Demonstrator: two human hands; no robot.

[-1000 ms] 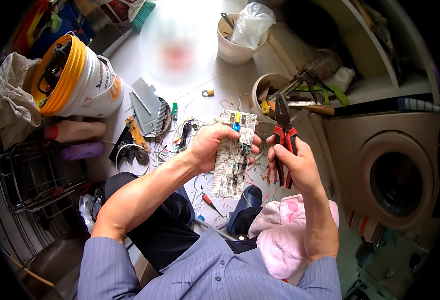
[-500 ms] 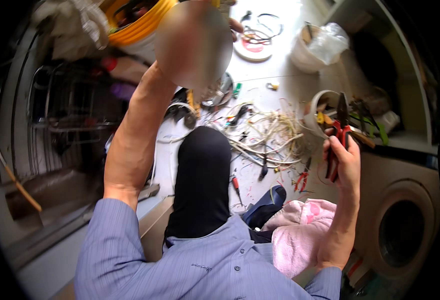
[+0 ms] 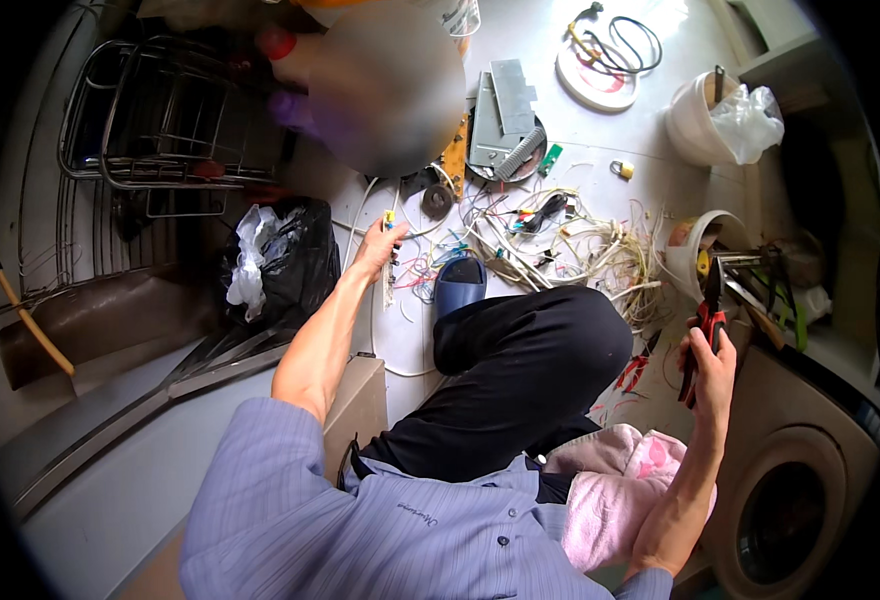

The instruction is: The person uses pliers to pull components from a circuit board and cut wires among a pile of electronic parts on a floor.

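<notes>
My left hand is closed around a narrow pale circuit board strip at the left of the floor area. Small yellow, blue and dark parts sit on the strip. On the right, my right hand grips a pair of pliers with red and black handles, its dark jaws pointing away from me. Between the hands lies a tangled heap of white cables and thin coloured wires. Another red-handled tool rests on the floor, partly behind my knee. A round dark part lies just beyond my left hand.
A white bucket of tools stands beyond the pliers, with another white bucket farther back. Grey metal plates, a padlock and a coiled cable lie far off. A washing machine flanks the right; a black bag sits left.
My left hand has come down from the far top and now holds the circuit board strip. My bent knee has swung right. The pliers stay in my right hand; the whole view has shifted.
</notes>
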